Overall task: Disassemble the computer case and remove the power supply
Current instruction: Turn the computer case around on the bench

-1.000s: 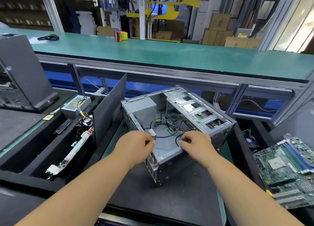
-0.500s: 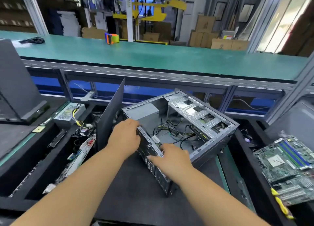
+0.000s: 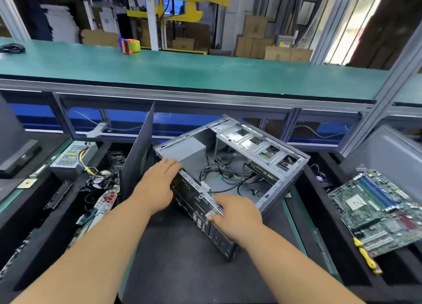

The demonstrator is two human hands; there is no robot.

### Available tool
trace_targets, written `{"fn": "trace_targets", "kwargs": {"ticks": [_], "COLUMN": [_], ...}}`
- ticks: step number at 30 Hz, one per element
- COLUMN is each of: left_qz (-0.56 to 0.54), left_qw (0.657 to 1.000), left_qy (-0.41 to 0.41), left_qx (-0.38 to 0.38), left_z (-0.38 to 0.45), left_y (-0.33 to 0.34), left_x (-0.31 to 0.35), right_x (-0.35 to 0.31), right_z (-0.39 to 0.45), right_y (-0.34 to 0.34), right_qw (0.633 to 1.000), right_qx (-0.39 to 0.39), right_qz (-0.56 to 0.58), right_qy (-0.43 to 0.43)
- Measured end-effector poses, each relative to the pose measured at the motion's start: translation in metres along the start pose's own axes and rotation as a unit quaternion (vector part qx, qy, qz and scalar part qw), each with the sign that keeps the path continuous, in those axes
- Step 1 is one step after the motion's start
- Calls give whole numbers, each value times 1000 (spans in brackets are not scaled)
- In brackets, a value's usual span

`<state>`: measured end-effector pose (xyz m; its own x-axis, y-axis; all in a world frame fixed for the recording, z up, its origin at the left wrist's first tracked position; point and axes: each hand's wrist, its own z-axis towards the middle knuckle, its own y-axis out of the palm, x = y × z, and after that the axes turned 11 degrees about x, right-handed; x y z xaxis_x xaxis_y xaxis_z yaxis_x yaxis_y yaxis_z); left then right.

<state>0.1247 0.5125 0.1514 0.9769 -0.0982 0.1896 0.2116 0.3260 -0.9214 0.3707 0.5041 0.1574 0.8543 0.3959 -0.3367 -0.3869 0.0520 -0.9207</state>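
Note:
The open computer case (image 3: 262, 141) lies on its side on the dark mat, rear panel toward me. Its grey power supply (image 3: 185, 148) sits in the far left corner inside, with black and yellow cables (image 3: 226, 173) trailing across the case floor. My left hand (image 3: 157, 185) lies with straight fingers on the rear rim, fingertips right at the power supply. My right hand (image 3: 235, 214) grips the rear rim lower down, fingers curled over the edge and thumb on the outer panel.
A dark side panel (image 3: 137, 153) stands upright just left of the case. The left bin holds another power supply (image 3: 70, 155) and circuit boards (image 3: 102, 203). A motherboard (image 3: 383, 210) lies at the right. A tape dispenser (image 3: 130, 45) stands on the green conveyor (image 3: 205, 73) behind.
Both hands left the cables inside the case and moved onto its rear rim. The case has turned so its rear panel faces me more.

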Motion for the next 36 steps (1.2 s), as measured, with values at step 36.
{"fn": "trace_targets", "kwargs": {"ticks": [36], "left_qz": [-23], "left_qw": [973], "left_qy": [-129], "left_qx": [188], "left_z": [-38], "left_y": [7], "left_x": [157], "right_x": [173], "right_z": [16], "right_y": [-74], "right_qw": [974], "right_qx": [12], "right_qz": [-32], "right_qy": [-226]}}
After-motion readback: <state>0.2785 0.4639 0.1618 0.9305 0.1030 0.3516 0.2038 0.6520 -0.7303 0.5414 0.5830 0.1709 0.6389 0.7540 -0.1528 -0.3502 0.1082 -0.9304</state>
